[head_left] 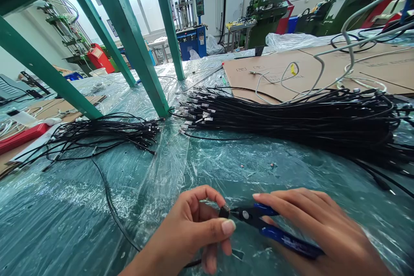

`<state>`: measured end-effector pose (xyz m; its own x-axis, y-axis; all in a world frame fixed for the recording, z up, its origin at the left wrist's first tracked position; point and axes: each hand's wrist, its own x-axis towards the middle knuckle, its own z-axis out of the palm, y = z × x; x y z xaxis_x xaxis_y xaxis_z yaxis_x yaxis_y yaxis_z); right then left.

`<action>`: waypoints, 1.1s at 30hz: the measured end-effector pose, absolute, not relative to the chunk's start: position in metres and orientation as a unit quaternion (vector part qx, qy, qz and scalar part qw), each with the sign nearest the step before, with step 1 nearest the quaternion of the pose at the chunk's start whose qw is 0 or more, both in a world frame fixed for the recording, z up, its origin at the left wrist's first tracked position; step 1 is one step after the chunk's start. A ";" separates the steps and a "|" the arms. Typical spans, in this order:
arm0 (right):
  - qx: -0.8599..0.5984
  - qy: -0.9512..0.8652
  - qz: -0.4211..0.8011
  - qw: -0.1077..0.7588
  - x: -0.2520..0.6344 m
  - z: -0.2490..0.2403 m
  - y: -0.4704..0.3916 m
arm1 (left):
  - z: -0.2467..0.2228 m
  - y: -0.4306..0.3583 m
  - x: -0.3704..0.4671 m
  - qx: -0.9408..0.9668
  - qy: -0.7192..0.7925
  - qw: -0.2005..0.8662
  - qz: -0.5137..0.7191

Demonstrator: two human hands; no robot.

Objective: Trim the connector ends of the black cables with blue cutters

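Near the bottom middle, my left hand [190,233] pinches the black connector end [224,212] of a cable between thumb and forefinger. Its black cord [113,207] seems to run from under my left wrist up toward the smaller cable pile, though part is hidden. My right hand [320,224] grips blue-handled flush cutters [274,228], with fingers around the handles. The cutters' tip touches or nearly touches the connector; I cannot tell which. A big bundle of black cables [291,116] with metal plugs lies beyond my hands, and a smaller pile of black cables [106,133] is at left.
Plastic film covers the green table [80,198]. Green metal posts [136,43] stand between the two piles. Cardboard [246,73] with loose grey cables [318,62] lies behind the big bundle. A red object [24,137] sits at far left; machines [268,4] stand in the background.
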<state>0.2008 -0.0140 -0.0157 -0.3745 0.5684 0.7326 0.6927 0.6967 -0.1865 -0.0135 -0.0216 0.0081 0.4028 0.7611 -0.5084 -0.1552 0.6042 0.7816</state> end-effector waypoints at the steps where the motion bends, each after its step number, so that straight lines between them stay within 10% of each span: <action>1: -0.380 -0.827 -0.076 0.407 0.201 -0.016 -0.014 | 0.008 -0.022 -0.014 0.331 0.458 0.769 0.298; 33: -0.393 -0.817 -0.062 0.417 0.203 -0.020 -0.015 | 0.005 -0.022 -0.016 0.328 0.451 0.773 0.302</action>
